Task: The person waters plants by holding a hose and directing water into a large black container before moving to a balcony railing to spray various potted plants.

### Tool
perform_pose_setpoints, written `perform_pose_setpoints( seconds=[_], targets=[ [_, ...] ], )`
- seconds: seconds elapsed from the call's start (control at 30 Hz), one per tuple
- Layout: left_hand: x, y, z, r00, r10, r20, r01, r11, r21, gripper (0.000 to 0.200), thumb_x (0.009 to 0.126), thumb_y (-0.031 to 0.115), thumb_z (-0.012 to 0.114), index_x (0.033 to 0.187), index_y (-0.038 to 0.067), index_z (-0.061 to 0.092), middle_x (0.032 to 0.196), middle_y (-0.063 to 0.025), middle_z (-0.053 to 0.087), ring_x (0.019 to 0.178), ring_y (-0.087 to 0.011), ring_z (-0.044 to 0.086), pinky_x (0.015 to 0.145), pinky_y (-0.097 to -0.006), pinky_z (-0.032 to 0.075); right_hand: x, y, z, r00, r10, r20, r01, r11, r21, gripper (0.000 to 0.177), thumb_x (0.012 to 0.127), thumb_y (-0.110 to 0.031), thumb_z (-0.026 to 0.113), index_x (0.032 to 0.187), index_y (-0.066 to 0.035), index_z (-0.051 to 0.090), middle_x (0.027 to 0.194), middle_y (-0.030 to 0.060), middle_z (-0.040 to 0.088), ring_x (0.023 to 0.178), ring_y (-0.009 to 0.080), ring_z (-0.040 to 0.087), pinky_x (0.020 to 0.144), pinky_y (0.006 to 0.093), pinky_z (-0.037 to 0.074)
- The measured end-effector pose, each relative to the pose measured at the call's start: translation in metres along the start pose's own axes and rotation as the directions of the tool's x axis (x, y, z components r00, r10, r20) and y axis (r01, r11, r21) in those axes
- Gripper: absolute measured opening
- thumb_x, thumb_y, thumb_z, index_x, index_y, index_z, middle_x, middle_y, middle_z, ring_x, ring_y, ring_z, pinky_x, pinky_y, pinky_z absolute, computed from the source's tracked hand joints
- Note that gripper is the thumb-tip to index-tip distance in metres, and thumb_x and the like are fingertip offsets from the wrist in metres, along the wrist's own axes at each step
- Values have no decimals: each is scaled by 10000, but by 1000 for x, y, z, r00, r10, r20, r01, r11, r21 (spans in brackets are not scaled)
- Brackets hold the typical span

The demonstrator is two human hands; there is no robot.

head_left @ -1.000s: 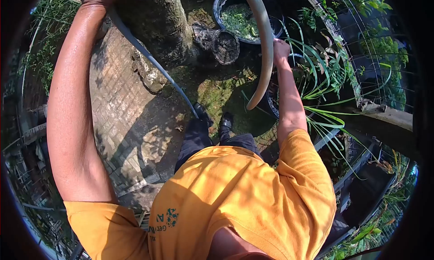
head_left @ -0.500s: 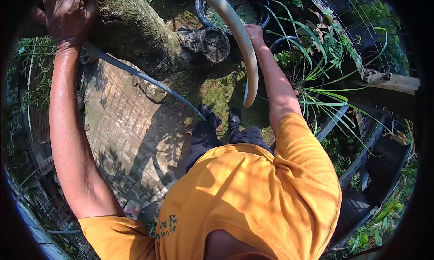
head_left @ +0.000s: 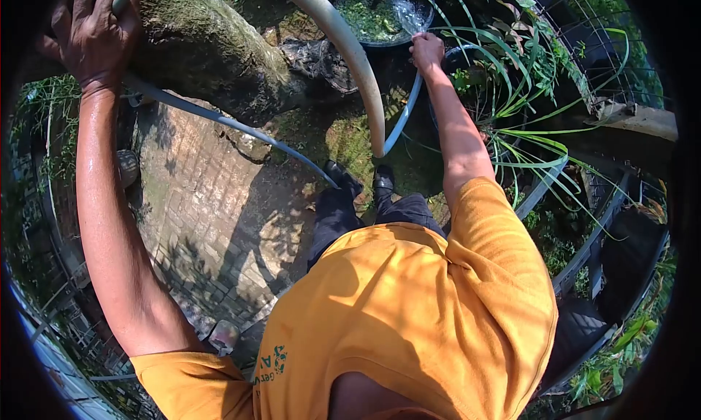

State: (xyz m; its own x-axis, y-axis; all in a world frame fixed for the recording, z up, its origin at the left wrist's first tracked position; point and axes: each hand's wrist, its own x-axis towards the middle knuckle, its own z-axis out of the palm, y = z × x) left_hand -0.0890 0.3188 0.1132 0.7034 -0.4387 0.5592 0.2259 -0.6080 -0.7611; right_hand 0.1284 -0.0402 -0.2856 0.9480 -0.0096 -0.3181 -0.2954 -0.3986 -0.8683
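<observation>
Spraying end: hose (head_left: pixel 373 106) tip at R hand (head_left: pixel 427 51), just beside the dark tub (head_left: pixel 376 43); water (head_left: pixel 409 14) leaving near the fingers, landing on green bits (head_left: pixel 363 14) inside
R grip: fingers wrapped round hose close to its tip, prob a firm pinch
L grip: L hand (head_left: pixel 95 44) up by the trunk (head_left: pixel 212 51), back of hand to camera; hose passes at its fingers, but can't tell if they clamp it or just let it rest there
Hose loop: big arc hangs btwn the 2 hands, low bend nr the shoes (head_left: pixel 343 177), then up to R hand; another length, prob same hose, runs from behind L wrist down twd the shoes
Hose feel: looks bendy but springy, smooth wall; prob heavy-ish w/ water in it, slick if wet, not fragile; may kink at the tight low bend
Best hold: a bit back from the tip, fingers clear of the flow; 2nd hand higher up, taking the arc's wt, loosely enough not to pinch it flat
</observation>
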Motion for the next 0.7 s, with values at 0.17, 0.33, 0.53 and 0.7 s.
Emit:
perform_pose_setpoints(
  seconds=[0.17,0.33,0.53,0.7],
  targets=[
    [0,3,0,995,-67,80,70,997,-39,307,747,265,699,1043,347,687,1157,127,619,1063,-182,541,942,-372,347,-11,3,9,996,61,60,-68,990,128,172,788,-179,544,814,-68,672,600,73,626,435,164,562,410,309,463],
    [7,3,-4,996,-5,93,4,1000,13,316,750,220,689,1058,287,689,1143,69,632,1032,-160,577,935,-314,388,-22,-8,15,985,32,169,-77,961,266,116,827,-151,581,906,-80,629,584,28,569,401,92,453,347,252,359],
    [4,-5,2,995,27,95,-21,998,-57,322,739,225,683,1055,281,674,1167,52,614,1047,-143,581,910,-328,380,-45,-28,25,977,7,214,-87,926,366,117,839,-151,618,930,-78,621,581,21,554,383,72,419,331,232,326],
    [7,6,-5,996,-13,85,13,1000,3,321,741,222,681,1057,280,675,1164,51,616,1049,-142,579,912,-330,378,-51,-8,23,951,80,298,-69,996,-48,134,824,-180,589,889,-83,655,583,21,593,437,115,510,384,292,397]
  ],
)
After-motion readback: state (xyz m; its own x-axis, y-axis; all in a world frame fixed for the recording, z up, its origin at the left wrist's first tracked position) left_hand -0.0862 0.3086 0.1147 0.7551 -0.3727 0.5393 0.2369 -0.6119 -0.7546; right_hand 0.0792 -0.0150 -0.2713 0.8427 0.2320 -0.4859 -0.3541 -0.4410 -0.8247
